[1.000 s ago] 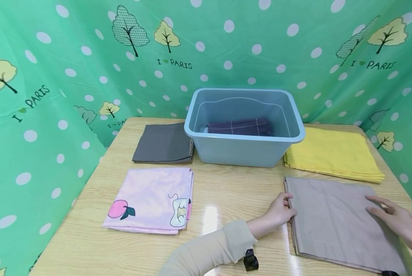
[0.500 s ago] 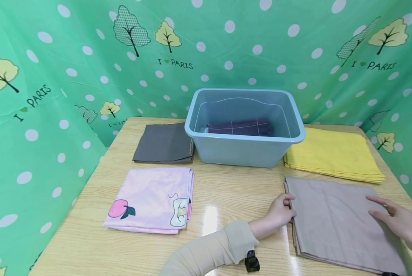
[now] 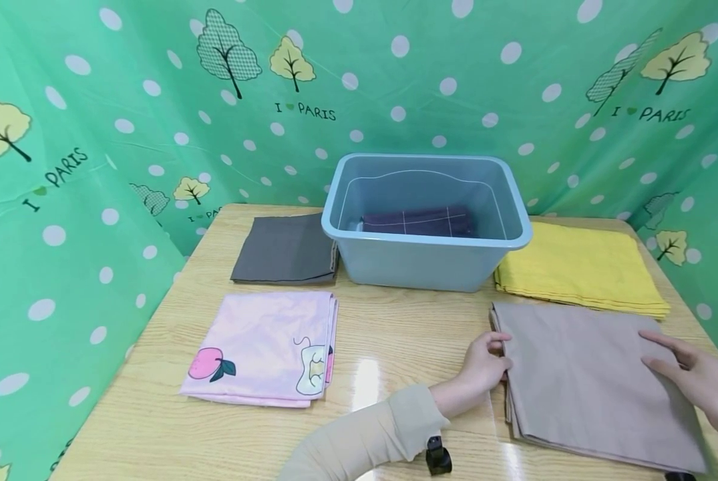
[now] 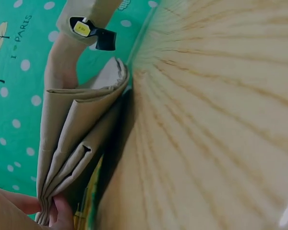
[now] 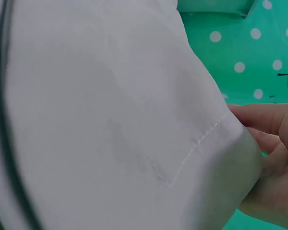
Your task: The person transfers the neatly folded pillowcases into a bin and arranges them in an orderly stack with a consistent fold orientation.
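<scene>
A folded taupe cloth (image 3: pixel 593 381) is at the right front of the table, its stacked layers visible along the left side. My left hand (image 3: pixel 483 364) pinches those layers at the left edge; in the left wrist view the thumb and fingers squeeze the cloth's folds (image 4: pixel 69 129) together. At the opposite edge, my right hand (image 3: pixel 692 374) holds the cloth, its lower fingers partly hidden. The right wrist view has the right hand (image 5: pixel 273 153) gripping a stitched edge of the cloth (image 5: pixel 110 115). The cloth looks slightly raised off the table.
A blue bin (image 3: pixel 415 264) with a dark purple checked cloth (image 3: pixel 419 222) inside stands at the back. Folded yellow cloth (image 3: pixel 581 267) lies behind the taupe one. At left are a dark grey cloth (image 3: pixel 286 248) and a pink printed cloth (image 3: pixel 268 341) on the wooden table (image 3: pixel 395 334).
Both hands keep their hold on the taupe cloth. It has shifted slightly up and left in the head view, nearer the yellow cloth, and its surface looks tauter. The other things have stayed put.
</scene>
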The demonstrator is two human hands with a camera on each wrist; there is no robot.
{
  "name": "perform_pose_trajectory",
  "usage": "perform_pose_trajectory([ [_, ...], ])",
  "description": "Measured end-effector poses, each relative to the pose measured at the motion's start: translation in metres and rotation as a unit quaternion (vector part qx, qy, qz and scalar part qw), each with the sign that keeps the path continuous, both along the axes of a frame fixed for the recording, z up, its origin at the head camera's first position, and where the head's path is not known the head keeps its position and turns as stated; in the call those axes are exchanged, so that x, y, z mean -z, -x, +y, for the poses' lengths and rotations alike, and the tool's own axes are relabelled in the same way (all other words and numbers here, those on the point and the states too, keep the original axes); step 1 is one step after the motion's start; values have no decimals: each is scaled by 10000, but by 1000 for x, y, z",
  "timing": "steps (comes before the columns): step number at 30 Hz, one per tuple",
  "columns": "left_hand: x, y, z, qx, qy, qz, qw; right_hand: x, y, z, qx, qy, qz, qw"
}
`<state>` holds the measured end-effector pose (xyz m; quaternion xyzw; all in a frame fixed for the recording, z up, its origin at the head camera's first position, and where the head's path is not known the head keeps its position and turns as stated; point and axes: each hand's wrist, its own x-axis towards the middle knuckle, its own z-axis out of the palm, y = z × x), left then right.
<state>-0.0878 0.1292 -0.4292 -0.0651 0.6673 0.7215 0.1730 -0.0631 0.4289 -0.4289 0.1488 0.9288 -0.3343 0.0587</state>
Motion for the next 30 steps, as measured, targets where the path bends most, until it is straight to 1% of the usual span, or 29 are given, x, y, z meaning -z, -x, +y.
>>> perform_pose_trajectory([
  [4,-4,1,-5,1,-7,151,9999,-5,1,-7,115,72,15,9999],
  [7,-9,2,-8,-63,-78,113,9999,-8,1,-10,148,142,46,9998],
  [11,-14,3,-12,-169,-201,32,9997,-11,1,-15,96,227,80,9997],
  [18,-20,5,-21,-187,-304,103,9993,-24,-3,-29,-20,507,140,9986],
  [25,-25,7,-29,-270,-404,122,9987,-25,-4,-38,-110,803,312,9962],
  [28,-26,7,-33,-280,-430,100,9986,-26,-4,-41,-143,815,276,9962],
  [30,-27,7,-35,-301,-462,77,9984,-27,-3,-43,-151,716,218,9971],
])
